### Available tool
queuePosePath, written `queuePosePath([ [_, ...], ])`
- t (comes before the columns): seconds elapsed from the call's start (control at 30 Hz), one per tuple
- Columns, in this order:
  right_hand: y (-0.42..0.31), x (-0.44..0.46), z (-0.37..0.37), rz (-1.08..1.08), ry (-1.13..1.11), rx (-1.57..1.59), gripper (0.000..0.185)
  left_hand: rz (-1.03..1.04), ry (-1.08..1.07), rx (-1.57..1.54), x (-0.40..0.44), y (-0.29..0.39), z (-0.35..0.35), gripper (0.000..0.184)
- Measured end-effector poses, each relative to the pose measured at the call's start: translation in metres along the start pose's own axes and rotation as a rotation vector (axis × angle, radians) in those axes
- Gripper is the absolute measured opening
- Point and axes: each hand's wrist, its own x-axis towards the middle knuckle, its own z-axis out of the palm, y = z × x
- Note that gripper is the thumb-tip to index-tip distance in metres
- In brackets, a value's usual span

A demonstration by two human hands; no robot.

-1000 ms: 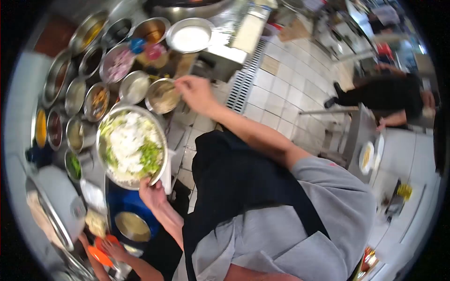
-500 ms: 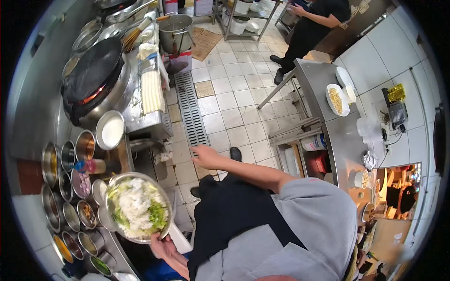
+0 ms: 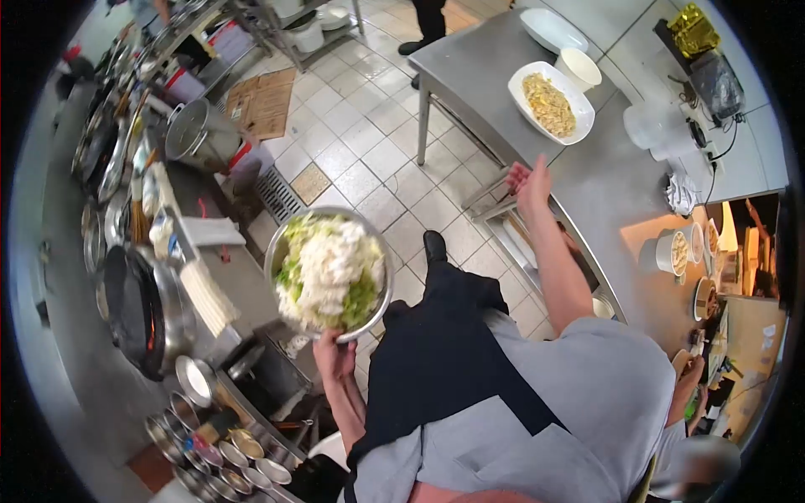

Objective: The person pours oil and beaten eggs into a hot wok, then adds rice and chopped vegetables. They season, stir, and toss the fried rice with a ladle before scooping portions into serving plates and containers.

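Observation:
My left hand (image 3: pixel 334 359) grips the lower rim of a round steel bowl (image 3: pixel 387 281) and holds it up over the floor. White rice (image 3: pixel 337 251) is heaped in the bowl, with chopped green leaves (image 3: pixel 359 298) around and under it. My right hand (image 3: pixel 530 186) is stretched forward with nothing in it, fingers apart, by the edge of the steel counter (image 3: pixel 579 197). Just beyond that hand stands a white dish (image 3: pixel 518 94) of yellowish, fried-looking food (image 3: pixel 549 105).
A white tub (image 3: pixel 579 67) and a white oval plate (image 3: pixel 553 29) share the right counter. At left are a black wok (image 3: pixel 126 310) with flame showing, several steel containers (image 3: pixel 231 457) and a large pot (image 3: pixel 201 134). Another person's legs (image 3: pixel 430 21) show at the top.
My view has swung right, toward the counter. The bowl in my left hand has moved from beside the ingredient containers to over the floor. My right hand has reached out to the counter's edge.

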Motion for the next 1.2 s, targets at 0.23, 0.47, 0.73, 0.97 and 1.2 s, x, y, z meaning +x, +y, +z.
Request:
queuePosePath([
  [0.23,-0.045,0.124,0.009,0.117,0.151,0.127,0.051,-0.19,-0.311,0.127,0.096,0.007,0.262,0.014],
  [0.47,-0.071,0.099,-0.063,0.119,0.231,-0.062,0.037,-0.23,-0.544,0.202,0.168,-0.036,0.447,0.02],
  [0.73,-0.045,0.022,-0.086,-0.074,0.328,0.14,0.068,-0.319,-0.695,0.302,0.189,-0.087,0.531,0.017],
  [0.97,0.029,-0.013,-0.004,0.286,-0.161,-0.354,0.038,-0.411,-0.984,0.34,0.205,-0.034,0.475,0.057],
  [1.2,0.097,0.005,0.158,0.179,-0.556,-0.657,0.026,-0.281,-0.459,0.424,0.353,0.03,0.171,0.064],
])
